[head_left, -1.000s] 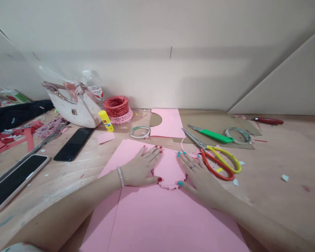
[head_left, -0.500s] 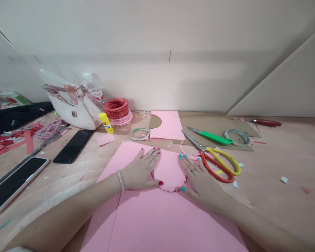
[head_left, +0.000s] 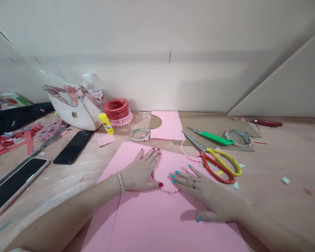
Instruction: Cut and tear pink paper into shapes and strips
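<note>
Large pink paper sheets (head_left: 147,220) lie flat in front of me. On them, under my hands, is a small pink paper piece with a notched, frilly edge (head_left: 169,187), mostly covered. My left hand (head_left: 141,171), wearing a beaded bracelet, presses flat on its left side, fingers stretched out. My right hand (head_left: 199,189), with blue nails and a ring, rests with spread fingers over its right side, holding nothing. Just beyond the right hand lie scissors (head_left: 208,152) with one yellow and one red handle. A thin pink paper strip (head_left: 187,154) curls beside the blades.
Along the back stand a white handbag (head_left: 76,108), a plastic bottle (head_left: 93,89), red and pink rings (head_left: 117,108), and a yellow glue stick (head_left: 106,123). A green cutter (head_left: 215,138) lies on cardboard (head_left: 207,119) at the right. Two phones (head_left: 73,147) lie left, amid paper scraps.
My right hand has shifted nearer to me and turned, its fingertips now pointing left and its thumb spread away. The left hand stays in place.
</note>
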`<state>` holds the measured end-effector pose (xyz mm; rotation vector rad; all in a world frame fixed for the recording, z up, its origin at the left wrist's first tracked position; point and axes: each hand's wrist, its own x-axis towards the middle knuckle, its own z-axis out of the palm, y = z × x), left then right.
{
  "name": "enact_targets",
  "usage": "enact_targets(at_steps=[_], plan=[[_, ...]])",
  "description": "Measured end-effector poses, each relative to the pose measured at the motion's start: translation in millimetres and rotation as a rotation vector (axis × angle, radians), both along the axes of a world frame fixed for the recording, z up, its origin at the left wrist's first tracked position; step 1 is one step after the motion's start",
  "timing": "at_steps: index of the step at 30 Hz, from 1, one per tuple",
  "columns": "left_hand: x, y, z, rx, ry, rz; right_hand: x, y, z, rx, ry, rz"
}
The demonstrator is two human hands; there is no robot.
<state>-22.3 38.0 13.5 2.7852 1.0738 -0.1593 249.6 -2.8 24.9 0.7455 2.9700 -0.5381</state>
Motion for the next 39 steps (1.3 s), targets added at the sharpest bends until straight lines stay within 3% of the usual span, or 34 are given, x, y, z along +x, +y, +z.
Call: enact_targets(at_steps=[5, 14, 16, 19, 21, 33, 39], plan=[[0, 0, 1.0, -0.012, -0.019, -0.002, 2, 1, 3.1, -0.080, 0.037, -0.047], [-2, 0, -0.4, 0.014, -0.052, 0.004, 10, 5, -9.5, 0.073, 0.032, -0.080], [-3, -1, 1.5, 0.039, -0.087, -0.082, 12, 6, -12.9, 0.100, 0.056, -0.057], [-2, -4, 5.6, 0.012, -0.123, -0.339, 13, 8, -14.2, 0.120, 0.062, -0.034], [-1, -5, 7.0, -0.020, -0.134, -0.421, 11, 8, -13.4, 0.110, 0.046, -0.039], [-1, -9, 3.8, -0.087, -0.200, -0.352, 7, 2, -14.6, 0.153, 0.001, -0.076], [-1, -8, -3.4, -0.053, -0.184, -0.129, 6, 0, -19.3, 0.147, -0.019, -0.264]])
